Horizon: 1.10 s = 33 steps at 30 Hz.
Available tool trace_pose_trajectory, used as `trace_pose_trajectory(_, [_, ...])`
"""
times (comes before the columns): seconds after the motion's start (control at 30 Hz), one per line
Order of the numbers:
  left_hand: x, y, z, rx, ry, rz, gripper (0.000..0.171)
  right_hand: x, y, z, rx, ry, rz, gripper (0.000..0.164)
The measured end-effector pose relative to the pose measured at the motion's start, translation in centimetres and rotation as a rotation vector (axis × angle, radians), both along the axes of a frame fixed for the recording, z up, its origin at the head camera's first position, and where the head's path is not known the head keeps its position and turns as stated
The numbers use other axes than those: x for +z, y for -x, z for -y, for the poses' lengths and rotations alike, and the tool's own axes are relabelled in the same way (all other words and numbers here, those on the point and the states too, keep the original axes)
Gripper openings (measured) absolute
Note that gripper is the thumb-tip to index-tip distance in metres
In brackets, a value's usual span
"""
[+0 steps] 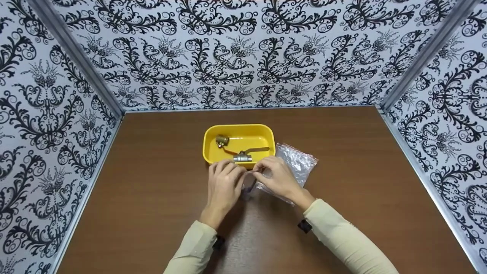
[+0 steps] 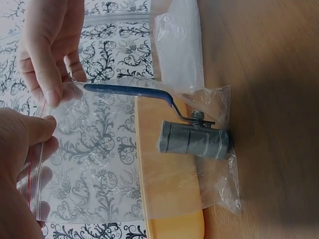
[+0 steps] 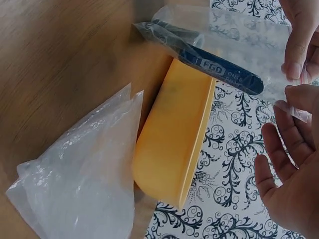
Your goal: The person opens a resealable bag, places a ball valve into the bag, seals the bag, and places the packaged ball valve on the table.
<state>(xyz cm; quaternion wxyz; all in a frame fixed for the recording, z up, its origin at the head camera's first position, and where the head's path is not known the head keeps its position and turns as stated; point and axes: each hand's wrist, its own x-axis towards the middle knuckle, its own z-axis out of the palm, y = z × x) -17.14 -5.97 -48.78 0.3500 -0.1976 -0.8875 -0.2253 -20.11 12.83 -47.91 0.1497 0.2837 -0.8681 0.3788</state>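
A clear zip bag [image 2: 94,164] hangs upright between my two hands, just in front of the yellow tray. Inside it sits a ball valve [image 2: 192,139] with a long blue lever handle [image 3: 219,67]. My left hand [image 1: 224,184] pinches the bag's top edge on one side. With thumb and finger, my right hand [image 1: 279,177] pinches the other end of that edge near the red zip line. In the right wrist view the right hand's other fingers [image 3: 274,149] spread away from the bag. The bag's bottom reaches down to about the table top.
The yellow tray [image 1: 206,146] holds a brass-coloured valve [image 1: 222,140] and a silver ball valve [image 1: 242,157] with levers. Flat clear bags [image 1: 298,161] lie on the brown table [image 1: 163,171] to the tray's right. Patterned walls [image 1: 243,57] enclose the table's back and sides.
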Motion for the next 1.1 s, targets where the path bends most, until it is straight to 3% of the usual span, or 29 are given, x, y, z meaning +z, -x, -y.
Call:
trace_pose_trajectory(0.4, [0.1,-0.1,-0.9,0.005,0.037,-0.034,0.005,-0.2,-0.1,-0.2,0.007,-0.004,-0.006,0.007])
trace_pose_trajectory(0.83, [0.0,0.1,-0.8,0.024,0.026,-0.004,0.01,-0.4,-0.2,-0.8,-0.012,0.033,-0.016,0.007])
trace_pose_trajectory(1.1, [0.0,0.0,-1.4,0.006,0.045,-0.025,0.009,-0.3,-0.2,-0.7,0.01,0.011,-0.046,0.007])
